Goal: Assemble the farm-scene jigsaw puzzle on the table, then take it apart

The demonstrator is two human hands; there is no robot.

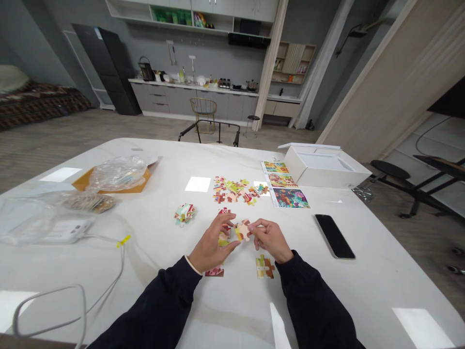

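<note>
Beyond the tabletop (163, 162), a grey room shows a kitchen counter (192, 86) along the far wall. At the far right of the tabletop stands an open white box (323, 167). Three printed picture cards (285, 186) lie in a column just left of it, and a black smartphone (334, 236) lies to the right of the hands. On the left, a clear plastic bag (118, 174) rests on an orange envelope (134, 183).

Jigsaw pieces occupy the central area. A loose pile of pieces (236, 190) lies beyond the hands, and a small stack of pieces (184, 213) lies to their left. An interlocked piece group (264, 267) lies near the right hand (271, 239), and a red-toned piece (214, 271) lies partly under the heel of the left hand (212, 242).

Current operation: manual fitting of pieces. Both hands meet at a peach-and-yellow jigsaw piece (242, 230) at the centre of the work area. The right fingers (259, 226) are closed on its right edge in a pinch. The left fingers (227, 224) are curved over nearby pieces, with the thumb against the held piece's lower left. Whether its edge is seated in a neighbouring piece cannot be determined from this view.
</note>
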